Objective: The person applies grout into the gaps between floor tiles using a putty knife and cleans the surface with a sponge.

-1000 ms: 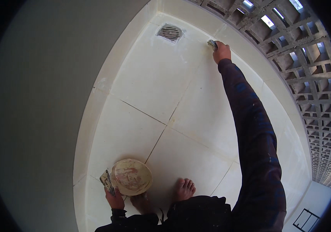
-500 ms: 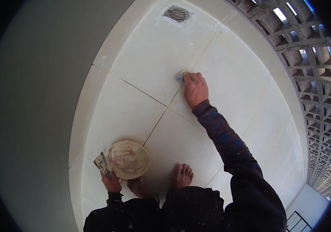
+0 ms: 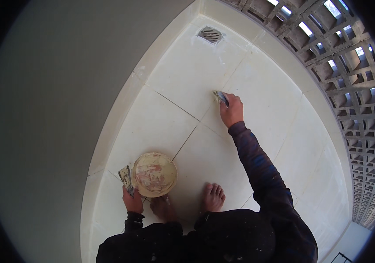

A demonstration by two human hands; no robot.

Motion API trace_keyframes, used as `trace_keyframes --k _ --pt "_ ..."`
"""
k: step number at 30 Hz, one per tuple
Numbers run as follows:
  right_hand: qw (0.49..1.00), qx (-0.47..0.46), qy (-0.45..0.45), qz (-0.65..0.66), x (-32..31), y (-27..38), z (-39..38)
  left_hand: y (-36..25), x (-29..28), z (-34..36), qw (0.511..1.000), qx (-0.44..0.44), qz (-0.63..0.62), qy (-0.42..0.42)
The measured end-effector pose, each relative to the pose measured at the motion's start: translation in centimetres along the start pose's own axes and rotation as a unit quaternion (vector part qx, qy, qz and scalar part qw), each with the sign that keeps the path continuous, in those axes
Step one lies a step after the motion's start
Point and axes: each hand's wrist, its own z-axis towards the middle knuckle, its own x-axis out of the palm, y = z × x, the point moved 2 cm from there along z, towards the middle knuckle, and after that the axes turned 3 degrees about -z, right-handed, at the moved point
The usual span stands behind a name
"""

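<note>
- Right hand [image 3: 232, 109]: closed in a narrow pinch, thumb and fingers gripping a small flat tool [image 3: 218, 96]; arm stretched forward over the floor.
- Left hand [image 3: 132, 200]: curled around the lower end of a smeared putty knife [image 3: 126, 177], beside the bowl; cannot tell whether the fingers also touch the rim.
- Small flat tool: grey-blue, cream paste on its outer edge; at a tile joint, beyond the crossing of the joints. Contact with the tile not clear.
- Putty knife: blade pointing forward, dark metal patched with cream residue.
- Bowl [image 3: 155, 174]: round, cream-coloured, streaked inside with pale and pinkish paste; just ahead of the left foot [image 3: 163, 207].
- Right foot [image 3: 214, 197]: bare, like the left, flat on the tiles.
- Floor [image 3: 222, 153]: large off-white tiles; some joints dark, others pale and filled-looking. Whitish smears around a square slotted drain [image 3: 210, 35] near the far corner.
- Room: plain grey wall [image 3: 64, 114] to the left, pale skirting [image 3: 116, 111] along its foot; lattice block wall [image 3: 350, 74] to the right, daylight through its openings.
</note>
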Motion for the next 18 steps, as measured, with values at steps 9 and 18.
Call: trace_keyframes --k 9,18 --pt "0.971 -0.177 0.131 -0.093 4.5 5.3 -10.6 0.7 1.0 -0.4 0.993 -0.089 -0.029 -0.073" --pt "0.953 -0.221 0.19 0.078 7.6 6.4 3.6 1.7 1.4 -0.2 0.991 -0.106 -0.037 -0.075"
